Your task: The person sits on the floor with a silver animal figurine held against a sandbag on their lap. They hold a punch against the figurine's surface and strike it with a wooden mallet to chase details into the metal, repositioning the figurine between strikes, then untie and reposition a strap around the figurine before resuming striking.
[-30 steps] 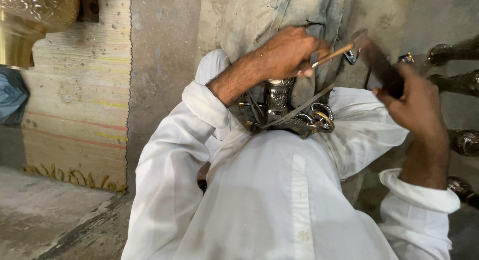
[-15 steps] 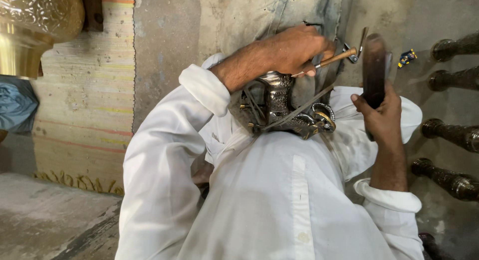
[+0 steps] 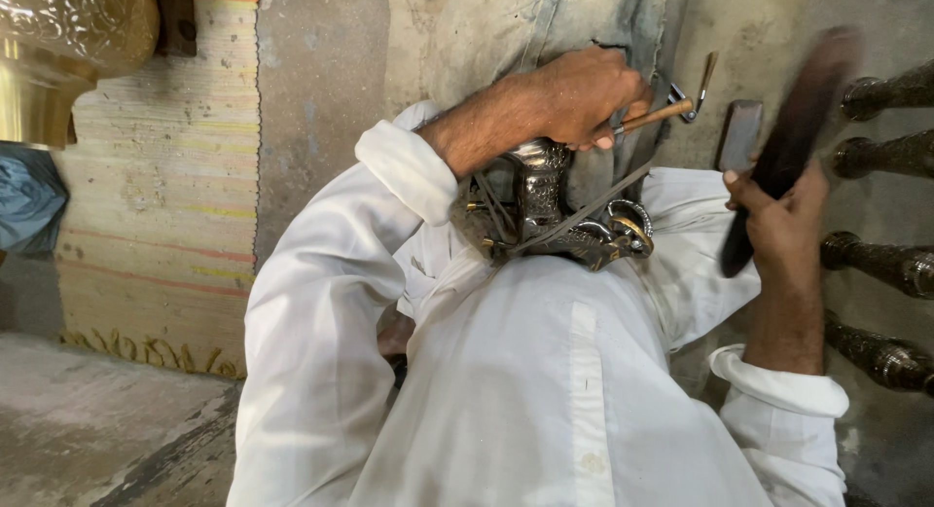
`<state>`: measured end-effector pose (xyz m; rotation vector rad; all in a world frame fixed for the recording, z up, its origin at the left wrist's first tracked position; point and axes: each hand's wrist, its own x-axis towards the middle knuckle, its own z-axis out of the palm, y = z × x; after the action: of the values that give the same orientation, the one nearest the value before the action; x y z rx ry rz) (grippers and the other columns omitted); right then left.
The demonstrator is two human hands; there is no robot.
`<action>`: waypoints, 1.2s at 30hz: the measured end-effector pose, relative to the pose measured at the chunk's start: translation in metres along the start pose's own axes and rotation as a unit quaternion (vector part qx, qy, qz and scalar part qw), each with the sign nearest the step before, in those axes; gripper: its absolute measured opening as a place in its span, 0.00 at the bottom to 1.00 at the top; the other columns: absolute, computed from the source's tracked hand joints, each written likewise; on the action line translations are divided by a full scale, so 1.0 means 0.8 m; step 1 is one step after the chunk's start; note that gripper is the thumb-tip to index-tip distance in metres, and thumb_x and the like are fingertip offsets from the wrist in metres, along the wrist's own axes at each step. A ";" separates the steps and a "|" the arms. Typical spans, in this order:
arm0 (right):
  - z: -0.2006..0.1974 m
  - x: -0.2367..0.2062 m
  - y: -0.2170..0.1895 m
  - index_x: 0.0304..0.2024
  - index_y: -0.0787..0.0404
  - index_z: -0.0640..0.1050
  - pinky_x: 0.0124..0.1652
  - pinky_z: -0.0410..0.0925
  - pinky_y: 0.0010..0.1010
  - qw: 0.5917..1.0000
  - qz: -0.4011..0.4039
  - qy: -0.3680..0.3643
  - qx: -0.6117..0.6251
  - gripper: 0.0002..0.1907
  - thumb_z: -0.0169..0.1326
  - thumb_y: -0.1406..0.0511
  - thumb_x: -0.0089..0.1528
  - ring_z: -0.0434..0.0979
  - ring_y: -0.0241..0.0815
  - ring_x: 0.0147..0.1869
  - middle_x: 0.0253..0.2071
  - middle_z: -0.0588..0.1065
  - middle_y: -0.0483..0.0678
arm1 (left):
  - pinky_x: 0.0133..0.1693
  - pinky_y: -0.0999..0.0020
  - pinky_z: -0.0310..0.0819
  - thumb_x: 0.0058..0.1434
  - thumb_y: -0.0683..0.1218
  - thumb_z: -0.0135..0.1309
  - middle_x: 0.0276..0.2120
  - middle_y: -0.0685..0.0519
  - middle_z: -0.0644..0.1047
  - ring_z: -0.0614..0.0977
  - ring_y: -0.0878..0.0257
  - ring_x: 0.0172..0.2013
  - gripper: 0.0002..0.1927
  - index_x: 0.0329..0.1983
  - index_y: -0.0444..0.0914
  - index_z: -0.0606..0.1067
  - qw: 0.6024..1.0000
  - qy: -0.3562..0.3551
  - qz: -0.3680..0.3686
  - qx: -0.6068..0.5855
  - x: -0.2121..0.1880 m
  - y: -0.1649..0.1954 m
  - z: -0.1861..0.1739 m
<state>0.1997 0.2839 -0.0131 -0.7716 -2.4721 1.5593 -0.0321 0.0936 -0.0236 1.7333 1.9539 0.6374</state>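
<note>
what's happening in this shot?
A person in a white shirt is working on a dark ornate metal piece held against their lap. The left hand grips a thin wooden-handled chisel angled over the piece. The right hand holds a dark mallet, raised and motion-blurred, apart from the chisel. Several engraved metal posts lie to the right, and a brass vessel sits at top left.
</note>
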 end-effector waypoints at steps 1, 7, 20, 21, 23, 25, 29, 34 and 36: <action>-0.002 0.001 0.002 0.59 0.66 0.72 0.46 0.70 0.35 0.999 0.036 -0.015 -0.012 0.25 0.65 0.74 0.62 0.76 0.40 0.45 0.45 0.77 0.47 | 0.36 0.53 0.75 0.49 0.45 0.72 0.19 0.54 0.81 0.84 0.54 0.33 0.14 0.35 0.40 0.80 1.000 0.013 0.012 0.019 0.000 -0.001 0.002; -0.006 0.005 0.004 0.53 0.62 0.74 0.42 0.70 0.39 0.996 0.077 -0.001 -0.040 0.22 0.68 0.65 0.61 0.77 0.45 0.40 0.41 0.76 0.50 | 0.40 0.51 0.74 0.49 0.46 0.73 0.23 0.51 0.82 0.85 0.53 0.35 0.13 0.33 0.40 0.80 1.000 0.012 -0.027 0.001 -0.004 0.001 0.002; 0.004 0.016 0.000 0.50 0.66 0.75 0.45 0.69 0.37 0.985 -0.086 0.012 -0.149 0.17 0.68 0.66 0.66 0.76 0.44 0.44 0.38 0.76 0.51 | 0.39 0.45 0.75 0.57 0.44 0.70 0.31 0.41 0.81 0.83 0.40 0.39 0.22 0.48 0.35 0.71 0.983 0.176 -0.018 -0.049 -0.060 0.028 -0.011; 0.005 0.018 -0.002 0.51 0.66 0.74 0.45 0.69 0.36 0.993 -0.078 0.018 -0.081 0.17 0.68 0.67 0.66 0.76 0.42 0.44 0.39 0.76 0.50 | 0.39 0.46 0.75 0.57 0.44 0.70 0.32 0.41 0.81 0.84 0.41 0.38 0.23 0.48 0.34 0.70 0.982 0.185 -0.008 -0.044 -0.059 0.030 -0.010; 0.003 0.021 -0.006 0.53 0.64 0.73 0.44 0.70 0.34 0.996 -0.061 0.030 0.054 0.18 0.67 0.67 0.66 0.78 0.38 0.43 0.40 0.76 0.48 | 0.39 0.46 0.75 0.57 0.45 0.70 0.30 0.41 0.81 0.84 0.41 0.38 0.23 0.49 0.35 0.72 0.987 0.153 -0.039 -0.026 -0.055 0.032 -0.007; -0.008 0.023 -0.007 0.52 0.65 0.73 0.48 0.71 0.36 0.990 -0.112 0.008 -0.083 0.17 0.66 0.68 0.65 0.79 0.40 0.45 0.43 0.78 0.51 | 0.40 0.46 0.75 0.55 0.46 0.70 0.30 0.42 0.81 0.84 0.42 0.38 0.24 0.51 0.36 0.73 0.989 0.139 -0.050 -0.012 -0.051 0.033 -0.005; -0.030 0.023 -0.008 0.50 0.64 0.76 0.44 0.70 0.44 0.948 -0.071 -0.005 -0.309 0.20 0.72 0.62 0.65 0.80 0.52 0.41 0.36 0.79 0.57 | 0.42 0.48 0.75 0.49 0.48 0.71 0.32 0.45 0.83 0.84 0.45 0.40 0.27 0.52 0.38 0.76 0.990 0.138 -0.031 0.027 -0.042 0.033 0.000; -0.029 0.014 -0.005 0.50 0.65 0.74 0.47 0.70 0.43 0.955 -0.085 -0.012 -0.283 0.21 0.70 0.61 0.65 0.80 0.55 0.46 0.40 0.79 0.57 | 0.45 0.49 0.73 0.49 0.47 0.72 0.32 0.47 0.82 0.83 0.46 0.42 0.23 0.47 0.40 0.78 0.994 0.089 -0.058 0.032 -0.034 0.030 0.002; -0.026 0.011 -0.003 0.52 0.63 0.74 0.49 0.70 0.41 0.969 -0.101 -0.015 -0.224 0.22 0.68 0.60 0.63 0.80 0.54 0.49 0.43 0.79 0.56 | 0.45 0.49 0.73 0.48 0.47 0.73 0.31 0.47 0.82 0.83 0.47 0.42 0.22 0.44 0.39 0.78 0.994 0.091 -0.034 0.041 -0.031 0.029 0.002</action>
<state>0.1989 0.3041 -0.0027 -0.5207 -2.8588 0.9621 -0.0102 0.0715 -0.0103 1.7002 2.1815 0.7224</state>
